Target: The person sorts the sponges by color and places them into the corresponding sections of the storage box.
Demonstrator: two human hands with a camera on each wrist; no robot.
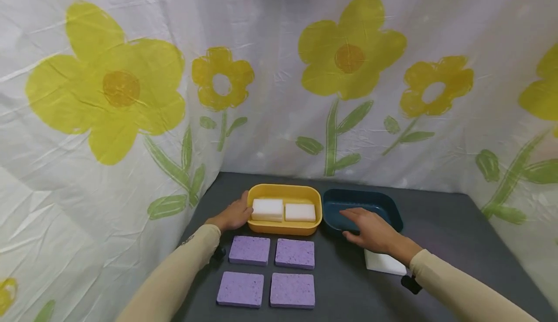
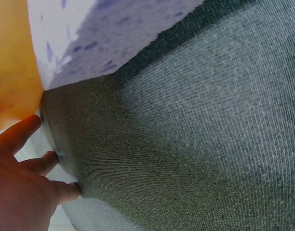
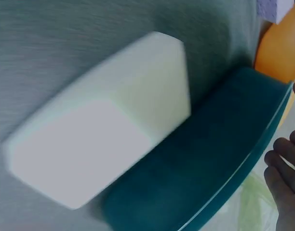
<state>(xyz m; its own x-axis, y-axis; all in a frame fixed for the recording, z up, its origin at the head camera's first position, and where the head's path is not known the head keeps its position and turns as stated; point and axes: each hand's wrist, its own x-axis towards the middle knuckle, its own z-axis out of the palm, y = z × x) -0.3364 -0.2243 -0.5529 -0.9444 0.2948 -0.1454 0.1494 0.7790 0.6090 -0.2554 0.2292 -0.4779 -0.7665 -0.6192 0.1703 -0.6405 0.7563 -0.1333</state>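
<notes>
left hand point(image 1: 235, 214) and right hand point(image 1: 376, 234), grips loosely apart, could skew the yellow tray point(image 1: 283, 228) or blue tray point(image 1: 334, 210) by pressing sideways

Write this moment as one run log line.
left hand: touching yellow tray; right hand: over blue tray; yellow tray: white sponges inside

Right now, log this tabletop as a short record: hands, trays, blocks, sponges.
Left hand: at the left end of the yellow tray
Right hand: over the teal tray, holding nothing
Tray layout: yellow left, teal right
White blocks: side by side inside yellow tray
Loose white block: before teal tray, partly hidden by right hand
Purple sponges: four, two rows of two
</notes>
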